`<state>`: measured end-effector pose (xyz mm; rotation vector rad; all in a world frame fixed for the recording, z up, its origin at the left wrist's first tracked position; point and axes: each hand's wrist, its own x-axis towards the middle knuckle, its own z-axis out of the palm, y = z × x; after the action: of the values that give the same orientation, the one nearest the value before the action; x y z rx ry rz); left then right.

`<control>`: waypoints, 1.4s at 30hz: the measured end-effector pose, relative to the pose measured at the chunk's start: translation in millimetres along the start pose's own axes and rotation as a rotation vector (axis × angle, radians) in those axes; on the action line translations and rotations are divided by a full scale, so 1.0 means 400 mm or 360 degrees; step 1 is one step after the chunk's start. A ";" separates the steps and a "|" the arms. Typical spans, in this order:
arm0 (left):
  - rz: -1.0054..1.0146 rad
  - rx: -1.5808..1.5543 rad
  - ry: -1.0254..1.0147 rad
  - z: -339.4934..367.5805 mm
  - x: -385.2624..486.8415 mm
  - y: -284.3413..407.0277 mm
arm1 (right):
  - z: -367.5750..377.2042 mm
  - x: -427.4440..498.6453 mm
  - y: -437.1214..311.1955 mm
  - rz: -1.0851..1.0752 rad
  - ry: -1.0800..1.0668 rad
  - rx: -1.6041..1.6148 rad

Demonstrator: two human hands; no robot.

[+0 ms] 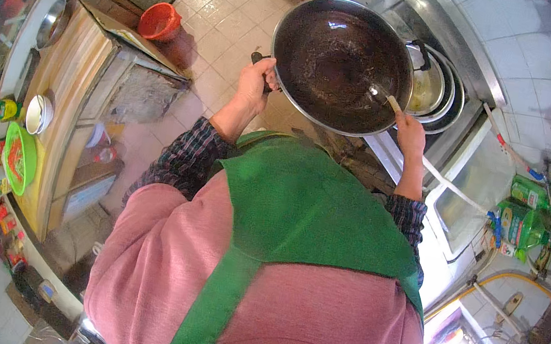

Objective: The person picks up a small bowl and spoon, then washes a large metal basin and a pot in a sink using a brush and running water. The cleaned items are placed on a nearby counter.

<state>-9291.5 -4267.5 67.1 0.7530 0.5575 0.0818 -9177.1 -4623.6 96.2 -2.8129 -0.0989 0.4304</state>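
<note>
A large dark wok [343, 69] with a bright metal rim is held up in front of me, its inside facing the camera and bearing pale streaks. My left hand [257, 81] grips the wok's black handle at its left side. By the right rim, my right hand [411, 134] holds the light-coloured handle of a utensil [393, 103]; its shiny metal end lies against the inside of the wok. Whether the right fingers also touch the rim is not plain. Just behind the wok's right edge sit nested metal pans [427, 85], partly covered by it.
An orange-red plastic basin [160, 22] stands on the tiled floor. At left, a wooden cabinet [84, 50] carries white bowls [39, 114] and a green basin [20, 158] with food. Green bottles [523, 227] stand at right, near a metal-edged counter [451, 32].
</note>
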 end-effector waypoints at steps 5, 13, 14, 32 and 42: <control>-0.0005 -0.0004 -0.0032 0.008 -0.005 0.010 | 0.000 -0.003 -0.010 -0.0004 0.0031 0.0042; 0.0080 0.0091 0.0091 0.019 -0.010 0.019 | -0.015 -0.006 -0.034 0.0120 -0.0022 -0.0052; 0.0081 0.0075 0.0084 0.019 -0.008 0.019 | -0.016 -0.005 -0.034 0.0056 0.0020 -0.0087; 0.0098 0.0090 0.0364 0.015 0.012 0.021 | 0.017 0.034 0.030 -0.0280 0.0073 0.0284; 0.0128 0.0135 0.0472 0.020 0.007 0.029 | 0.009 0.029 0.028 -0.0290 0.0031 0.0211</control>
<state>-9283.5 -4263.1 78.4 0.8523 0.8164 0.2483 -9167.0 -4631.9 86.4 -2.6482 -0.3085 0.3536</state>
